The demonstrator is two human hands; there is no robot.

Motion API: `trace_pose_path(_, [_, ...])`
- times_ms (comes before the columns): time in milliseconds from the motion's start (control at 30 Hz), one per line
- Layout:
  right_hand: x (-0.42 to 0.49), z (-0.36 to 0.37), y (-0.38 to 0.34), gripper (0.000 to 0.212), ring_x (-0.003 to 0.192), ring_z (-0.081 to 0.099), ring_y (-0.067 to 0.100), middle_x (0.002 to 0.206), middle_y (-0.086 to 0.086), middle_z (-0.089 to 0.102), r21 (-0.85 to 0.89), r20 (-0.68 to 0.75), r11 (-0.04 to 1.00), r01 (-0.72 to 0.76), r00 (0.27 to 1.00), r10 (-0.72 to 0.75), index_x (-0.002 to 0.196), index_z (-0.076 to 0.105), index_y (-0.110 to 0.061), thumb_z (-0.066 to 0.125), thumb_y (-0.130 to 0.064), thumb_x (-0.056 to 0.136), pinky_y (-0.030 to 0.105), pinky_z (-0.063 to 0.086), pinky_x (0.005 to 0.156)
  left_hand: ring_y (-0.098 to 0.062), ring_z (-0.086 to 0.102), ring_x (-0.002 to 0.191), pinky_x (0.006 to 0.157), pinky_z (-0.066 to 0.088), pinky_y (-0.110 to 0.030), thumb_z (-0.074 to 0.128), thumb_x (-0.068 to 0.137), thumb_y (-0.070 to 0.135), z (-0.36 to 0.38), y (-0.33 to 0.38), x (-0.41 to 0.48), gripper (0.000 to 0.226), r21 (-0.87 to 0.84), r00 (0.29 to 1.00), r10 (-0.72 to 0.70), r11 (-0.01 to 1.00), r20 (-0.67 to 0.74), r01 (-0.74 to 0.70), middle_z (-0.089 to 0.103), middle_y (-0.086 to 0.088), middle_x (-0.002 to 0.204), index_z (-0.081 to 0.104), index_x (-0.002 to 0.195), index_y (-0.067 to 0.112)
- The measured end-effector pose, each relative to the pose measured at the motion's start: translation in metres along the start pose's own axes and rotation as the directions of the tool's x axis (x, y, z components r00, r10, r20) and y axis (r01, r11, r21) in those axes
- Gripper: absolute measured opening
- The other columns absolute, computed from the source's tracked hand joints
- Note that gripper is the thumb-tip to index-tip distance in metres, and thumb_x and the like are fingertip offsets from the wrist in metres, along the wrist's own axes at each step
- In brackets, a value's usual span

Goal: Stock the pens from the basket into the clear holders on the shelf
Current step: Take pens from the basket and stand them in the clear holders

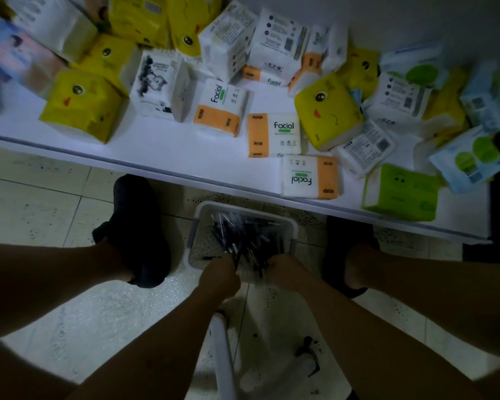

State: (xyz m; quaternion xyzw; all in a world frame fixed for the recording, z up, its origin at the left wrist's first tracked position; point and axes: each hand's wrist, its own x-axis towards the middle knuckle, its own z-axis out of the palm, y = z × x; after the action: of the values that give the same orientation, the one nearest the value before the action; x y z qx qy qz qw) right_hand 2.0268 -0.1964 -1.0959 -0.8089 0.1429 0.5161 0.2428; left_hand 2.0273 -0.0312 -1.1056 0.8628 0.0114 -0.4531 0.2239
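On my feed the white plastic basket with grey handles (292,225) sits in the lower centre of the frame. It rests on the pale tiled floor (41,203) between two feet in black slippers (140,226), just below the front edge of the white shelf (162,151). I judge it was set there so both arms can drop straight into it.

The dark pens (251,238) lie in a loose, crossed heap inside the basket, so none are stocked yet as far as I can see. The left hand (220,277) and right hand (286,272) are both at the near rim, knuckles up, just apart from each other. Their fingers are turned down into the heap, which looks like a two-handed scoop to gather a bunch at once. The fingers are hidden under the knuckles and the pens are blurred, so I cannot tell whether either hand has actually clamped on anything.

The upper frame shows only soft tissue packs (273,134) in yellow, white, orange and green scattered on the shelf. No clear holders are in view.
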Motion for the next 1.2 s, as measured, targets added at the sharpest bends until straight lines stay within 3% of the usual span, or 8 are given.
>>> trace_pose_path(167, [0.004, 0.004, -0.007, 0.032, 0.065, 0.042, 0.016, 0.120, 0.021, 0.061, -0.042, 0.023, 0.999, -0.016, 1.000, 0.017, 0.118, 0.060, 0.000, 0.045, -0.016, 0.095, 0.020, 0.035, 0.062, -0.015, 0.051, 0.059, 0.050, 0.042, -0.023, 0.047, 0.097, 0.013, -0.022, 0.012, -0.016, 0.011, -0.378, 0.985, -0.124, 0.912, 0.120, 0.161, 0.055, -0.009, 0.078, 0.050, 0.087, 0.010])
trace_pose_path(333, [0.003, 0.000, -0.005, 0.028, 0.062, 0.042, 0.010, 0.115, 0.017, 0.064, 0.080, 0.010, 0.996, -0.034, 0.999, 0.034, 0.115, 0.064, -0.001, 0.050, -0.013, 0.093, 0.019, 0.036, 0.056, -0.014, 0.046, 0.066, 0.058, 0.045, -0.024, 0.044, 0.099, 0.023, -0.033, 0.012, -0.031, 0.023, -0.449, 0.937, -0.259, 0.826, 0.235, 0.341, 0.048, -0.005, 0.077, 0.057, 0.102, 0.004])
trace_pose_path(467, [-0.001, -0.002, -0.001, 0.026, 0.069, 0.056, 0.022, 0.073, 0.009, 0.059, 0.180, -0.097, 0.983, 0.017, 0.995, 0.000, 0.071, 0.059, -0.010, 0.055, -0.021, 0.094, 0.025, 0.042, 0.057, -0.014, 0.045, 0.066, 0.057, 0.045, -0.024, 0.038, 0.102, 0.021, -0.033, 0.005, -0.036, 0.021, -0.457, 0.956, -0.271, 0.840, 0.112, 0.292, 0.046, -0.004, 0.077, 0.052, 0.091, 0.009])
trace_pose_path(633, [-0.021, -0.018, -0.005, 0.028, 0.074, 0.062, 0.024, 0.081, 0.007, 0.061, 0.267, -0.277, 0.964, 0.014, 0.959, 0.063, 0.088, 0.061, -0.011, 0.069, -0.037, 0.085, 0.029, 0.049, 0.057, -0.014, 0.049, 0.062, 0.054, 0.045, -0.026, 0.033, 0.104, 0.025, -0.038, 0.013, -0.044, 0.030, -0.545, 0.991, -0.132, 0.832, -0.015, 0.103, 0.051, -0.006, 0.075, 0.055, 0.104, 0.004])
trace_pose_path(833, [-0.054, -0.020, -0.005, 0.018, 0.069, 0.065, 0.026, 0.078, 0.012, 0.065, 0.289, -0.329, 0.957, -0.035, 0.935, 0.134, 0.073, 0.055, -0.011, 0.058, -0.017, 0.090, 0.031, 0.052, 0.058, -0.022, 0.063, 0.067, 0.060, 0.056, -0.031, 0.037, 0.102, 0.014, -0.041, 0.030, -0.061, 0.018, -0.619, 0.996, -0.040, 0.785, -0.078, -0.017, 0.062, -0.013, 0.087, 0.050, 0.112, 0.006])
trace_pose_path(967, [-0.076, -0.018, -0.004, 0.016, 0.068, 0.066, 0.028, 0.074, 0.014, 0.064, 0.352, -0.277, 0.936, -0.002, 0.955, 0.107, 0.087, 0.062, -0.003, 0.050, -0.011, 0.092, 0.033, 0.055, 0.062, -0.028, 0.066, 0.079, 0.073, 0.059, -0.043, 0.041, 0.099, 0.007, -0.042, 0.036, -0.076, 0.014, -0.634, 0.993, -0.037, 0.772, -0.111, -0.042, 0.063, -0.015, 0.091, 0.051, 0.110, 0.008])
trace_pose_path(1100, [-0.098, -0.021, -0.008, 0.022, 0.082, 0.070, 0.032, 0.094, 0.019, 0.068, 0.391, -0.264, 0.918, 0.061, 0.963, 0.048, 0.101, 0.063, 0.000, 0.044, -0.010, 0.095, 0.044, 0.060, 0.077, -0.024, 0.061, 0.078, 0.069, 0.055, -0.035, 0.040, 0.097, 0.002, -0.047, 0.047, -0.090, 0.019, -0.661, 0.996, 0.007, 0.748, -0.089, -0.064, 0.062, -0.017, 0.095, 0.056, 0.104, 0.010])
trace_pose_path(1200, [-0.117, -0.026, -0.016, 0.021, 0.076, 0.070, 0.026, 0.097, 0.014, 0.066, 0.454, -0.303, 0.875, 0.166, 0.953, -0.024, 0.103, 0.059, -0.006, 0.040, -0.006, 0.096, 0.036, 0.060, 0.068, -0.018, 0.055, 0.073, 0.062, 0.047, -0.027, 0.041, 0.097, 0.005, -0.051, 0.055, -0.098, 0.017, -0.601, 0.993, 0.027, 0.794, -0.114, -0.091, 0.061, -0.015, 0.096, 0.057, 0.102, 0.008])
